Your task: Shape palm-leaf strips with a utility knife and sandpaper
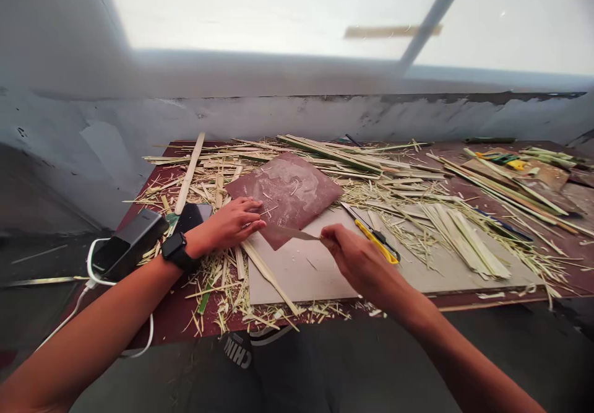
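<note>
A square reddish-brown sheet, seemingly sandpaper (301, 184), lies turned cornerwise, with pale dust on its face. At its left edge my left hand (236, 220) rests with fingers stretched out, the fingertips over the sheet. My right hand (350, 255) pinches the end of a thin, flat bamboo strip (297, 234) between thumb and fingers. That strip reaches left across the sheet's lower corner toward my left fingertips; whether they touch it, I cannot tell. Just right of my right hand, a yellow utility knife (371, 233) lies on a pale board (320, 277), blade pointing away.
Bamboo strips (338, 153) and shavings (223, 314) litter the dark red table (171, 326). A black power bank (130, 243) with a white cable and a dark phone (193, 216) lie left. Flat strips (468, 243) lie right; yellow-handled tool (515, 164) far right. A wall stands behind.
</note>
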`<state>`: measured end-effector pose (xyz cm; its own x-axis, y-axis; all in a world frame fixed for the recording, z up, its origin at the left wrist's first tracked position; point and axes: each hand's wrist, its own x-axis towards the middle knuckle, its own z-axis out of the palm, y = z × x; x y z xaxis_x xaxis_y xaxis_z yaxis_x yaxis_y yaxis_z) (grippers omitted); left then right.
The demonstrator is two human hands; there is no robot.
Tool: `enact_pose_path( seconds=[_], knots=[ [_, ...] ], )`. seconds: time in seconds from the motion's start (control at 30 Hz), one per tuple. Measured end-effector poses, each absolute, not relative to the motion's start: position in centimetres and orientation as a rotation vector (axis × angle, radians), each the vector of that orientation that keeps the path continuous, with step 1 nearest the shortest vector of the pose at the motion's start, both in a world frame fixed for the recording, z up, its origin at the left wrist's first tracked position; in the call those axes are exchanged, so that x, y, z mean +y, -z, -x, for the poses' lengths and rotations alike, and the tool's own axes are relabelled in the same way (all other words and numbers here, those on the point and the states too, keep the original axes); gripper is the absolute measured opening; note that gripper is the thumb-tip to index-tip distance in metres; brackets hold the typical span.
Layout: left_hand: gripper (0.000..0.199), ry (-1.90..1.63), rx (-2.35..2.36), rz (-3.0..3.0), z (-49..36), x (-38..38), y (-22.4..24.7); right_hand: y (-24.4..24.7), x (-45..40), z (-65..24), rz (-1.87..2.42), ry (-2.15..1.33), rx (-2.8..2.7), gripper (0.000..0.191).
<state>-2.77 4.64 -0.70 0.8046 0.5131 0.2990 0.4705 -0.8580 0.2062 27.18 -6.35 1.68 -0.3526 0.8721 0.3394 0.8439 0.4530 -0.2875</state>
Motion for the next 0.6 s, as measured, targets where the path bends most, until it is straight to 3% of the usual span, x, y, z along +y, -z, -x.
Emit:
enact_pose_path(
  seconds=[0.27,0.5,0.6],
  knots=[
    [0.032,-0.474,0.7,-2.791,3.3,5.0,0.1,-4.7,-3.5,-27.8,1.208,0.485,-2.64,0.031],
    [0.048,-0.484,0.601,-2.789,3.3,4.8,-0.4,-2.6,-4.8,-25.5,1.16,0.359,-2.863,0.047],
    [0.046,-0.457,0.58,-2.806,3.4,4.9,-0.3,-2.5,-3.5,-25.0,1.152,0.288,-2.878,0.045]
  ],
)
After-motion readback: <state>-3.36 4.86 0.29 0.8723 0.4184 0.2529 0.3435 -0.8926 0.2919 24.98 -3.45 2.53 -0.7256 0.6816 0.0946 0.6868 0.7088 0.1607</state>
